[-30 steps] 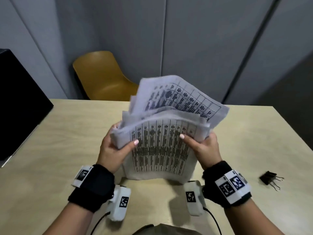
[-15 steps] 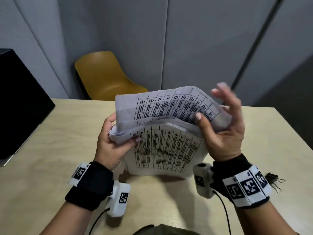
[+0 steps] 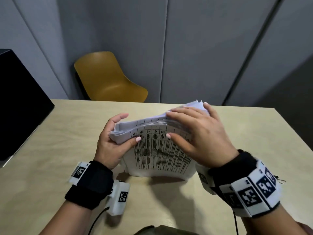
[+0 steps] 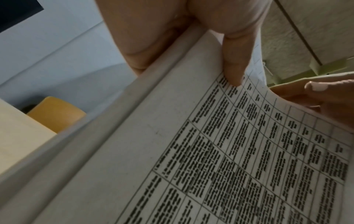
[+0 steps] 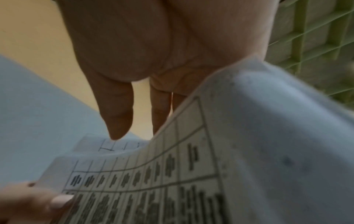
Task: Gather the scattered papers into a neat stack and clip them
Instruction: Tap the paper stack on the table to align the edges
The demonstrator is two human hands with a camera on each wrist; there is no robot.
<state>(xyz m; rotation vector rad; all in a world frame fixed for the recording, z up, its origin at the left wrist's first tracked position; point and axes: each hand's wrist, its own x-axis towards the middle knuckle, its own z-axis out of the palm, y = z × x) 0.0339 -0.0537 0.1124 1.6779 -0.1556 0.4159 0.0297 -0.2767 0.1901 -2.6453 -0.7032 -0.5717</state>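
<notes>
A stack of printed papers [image 3: 160, 153] stands on its lower edge on the table [image 3: 67, 133], its top bent away from me. My left hand [image 3: 130, 128] grips the upper left corner, thumb on the front sheet and fingers behind. My right hand [image 3: 177, 124] lies flat across the bent top, fingers straight, thumb on the front sheet. The left wrist view shows the papers [image 4: 210, 151] under my left thumb. The right wrist view shows the papers [image 5: 191, 181] below straight fingers [image 5: 118, 115]. The black binder clip [image 3: 281, 180] is almost hidden behind my right wristband.
A yellow chair [image 3: 110, 82] stands beyond the table's far edge. A large black object [image 3: 20, 99] sits on the table's left side. Grey wall panels close off the back. Bare tabletop lies left and right of the papers.
My right hand has come down from beside the lifted top sheets and now lies flat on them. The loose upper sheets have folded down onto the stack. My left hand keeps its hold.
</notes>
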